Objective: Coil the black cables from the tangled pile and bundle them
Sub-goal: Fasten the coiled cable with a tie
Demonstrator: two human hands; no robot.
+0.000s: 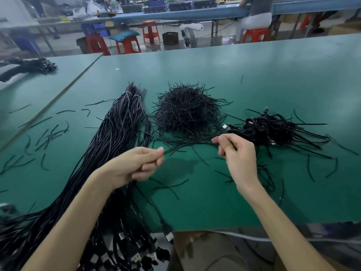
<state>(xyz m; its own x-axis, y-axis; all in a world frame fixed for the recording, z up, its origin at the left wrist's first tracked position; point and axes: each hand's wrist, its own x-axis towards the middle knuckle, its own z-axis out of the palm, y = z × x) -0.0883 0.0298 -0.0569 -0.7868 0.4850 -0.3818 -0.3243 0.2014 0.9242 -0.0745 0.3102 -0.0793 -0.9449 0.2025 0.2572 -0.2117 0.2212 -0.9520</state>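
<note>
A long bundle of straight black cables [119, 130] runs down the left of the green table [254, 75], its USB plugs hanging over the near edge. A heap of short black twist ties [185, 112] lies in the middle. Coiled cables [271, 128] are piled at the right. My left hand [136, 165] pinches one end of a thin black strand [189, 144]. My right hand [236, 153] pinches the strand's other end, so it stretches between the two hands just above the table.
Loose twist ties [46, 133] lie scattered on the left and right of the mat. Another dark cable pile [33, 65] sits on the neighbouring table at far left. Red stools [150, 32] and a seated person [256, 18] are beyond the far edge.
</note>
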